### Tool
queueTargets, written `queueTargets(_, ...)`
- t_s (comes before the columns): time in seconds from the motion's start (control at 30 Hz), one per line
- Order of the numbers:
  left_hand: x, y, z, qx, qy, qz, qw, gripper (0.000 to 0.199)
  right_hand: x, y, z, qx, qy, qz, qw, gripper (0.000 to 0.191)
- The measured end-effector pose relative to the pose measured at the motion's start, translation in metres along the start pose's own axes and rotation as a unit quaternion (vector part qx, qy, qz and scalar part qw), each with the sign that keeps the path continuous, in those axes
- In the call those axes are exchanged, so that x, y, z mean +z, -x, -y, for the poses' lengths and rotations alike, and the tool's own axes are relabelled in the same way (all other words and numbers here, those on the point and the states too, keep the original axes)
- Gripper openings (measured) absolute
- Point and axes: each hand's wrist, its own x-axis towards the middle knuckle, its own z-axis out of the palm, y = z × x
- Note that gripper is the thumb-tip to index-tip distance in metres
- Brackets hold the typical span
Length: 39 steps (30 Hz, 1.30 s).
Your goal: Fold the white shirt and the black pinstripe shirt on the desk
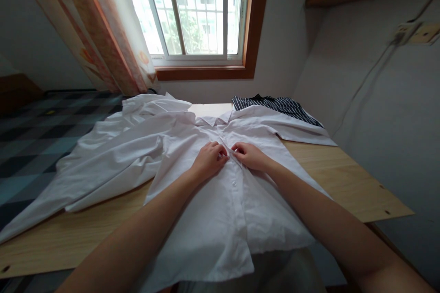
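Note:
A white button-up shirt (202, 219) lies front side up, its collar (215, 121) pointing toward the window and its hem hanging over the near edge of the board. My left hand (210, 158) pinches the shirt's front placket from the left, fingers curled. Facing it, my right hand (250, 154) pinches the placket's other side. Any button between the fingertips is too small to make out. Below the hands, a button (234, 184) shows on the placket.
The wooden board (343, 178) carries the shirt. Another white garment (113, 155) is heaped at left, over a checked bedspread (27, 137). A black-and-white striped garment (278, 105) lies at the back right. Behind are a curtain (103, 23) and window; a cord (364, 82) hangs at right.

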Motion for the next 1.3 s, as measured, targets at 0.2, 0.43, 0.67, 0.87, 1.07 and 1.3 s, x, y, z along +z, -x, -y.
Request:
queueTargets(0.2, 0.001, -0.002, -0.001, -0.007, -0.011, 0.010, 1.000, 0.008, 0.001, 0.002, 0.004, 0.016, -0.001, -0.020, 1.000, 0.014)
queueTargets(0.43, 0.001, -0.001, 0.000, -0.014, -0.014, 0.013, 1.000, 0.012, -0.004, 0.005, 0.016, -0.008, -0.029, -0.062, 0.998, 0.010)
queueTargets(0.67, 0.001, -0.001, 0.001, -0.009, 0.004, 0.005, 1.000, 0.010, 0.003, 0.005, 0.014, -0.014, -0.071, -0.029, 0.997, 0.012)
queueTargets(0.87, -0.003, -0.001, 0.003, -0.024, 0.069, 0.000, 0.997, 0.012, 0.003, 0.005, 0.012, -0.007, -0.060, -0.026, 0.998, 0.012)
queueTargets(1.07, -0.008, -0.001, 0.008, -0.042, 0.158, 0.026, 0.986, 0.020, 0.001, 0.006, 0.014, -0.005, -0.066, -0.026, 0.997, 0.013)
queueTargets(1.3, -0.010, -0.002, 0.009, -0.042, 0.178, 0.029, 0.983, 0.027, 0.003, 0.006, 0.013, -0.005, -0.073, -0.027, 0.997, 0.011)
